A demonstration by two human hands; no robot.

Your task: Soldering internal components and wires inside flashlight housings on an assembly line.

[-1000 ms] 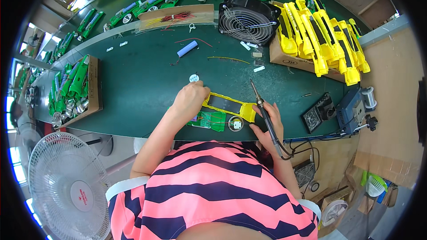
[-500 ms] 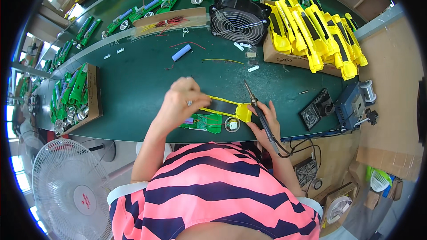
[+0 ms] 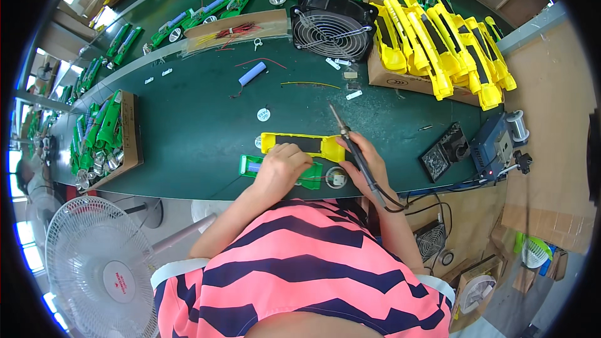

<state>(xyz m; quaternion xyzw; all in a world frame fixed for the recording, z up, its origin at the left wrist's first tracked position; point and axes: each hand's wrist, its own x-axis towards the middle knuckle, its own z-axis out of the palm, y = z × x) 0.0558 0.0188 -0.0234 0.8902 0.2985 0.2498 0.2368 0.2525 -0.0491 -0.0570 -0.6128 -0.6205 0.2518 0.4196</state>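
Observation:
In front of me a yellow plastic casing (image 3: 328, 147) with a dark inset lies lengthwise on the green bench. Just nearer is a green casing (image 3: 311, 178) with a blue cell (image 3: 253, 167), and a round lamp reflector (image 3: 336, 178) sits at its right end on wires. My left hand (image 3: 283, 168) is closed over the two casings, fingertips bunched at the yellow one's near edge; what they pinch is hidden. My right hand (image 3: 368, 166) grips a soldering iron (image 3: 357, 153), tip pointing away, while its fingers touch the yellow casing's right end.
A loose blue cell (image 3: 252, 74), wires and a round white sticker (image 3: 263, 114) lie beyond. A black fan (image 3: 333, 28) stands beside a carton (image 3: 400, 78) of yellow casings. Left is a carton (image 3: 130, 131) of green assemblies; right, a soldering station (image 3: 494, 147).
My left hand has come down and nearer, onto the casings. The yellow casing now lies straighter and further left. A round white sticker shows on the bench beyond it. The iron has shifted slightly left.

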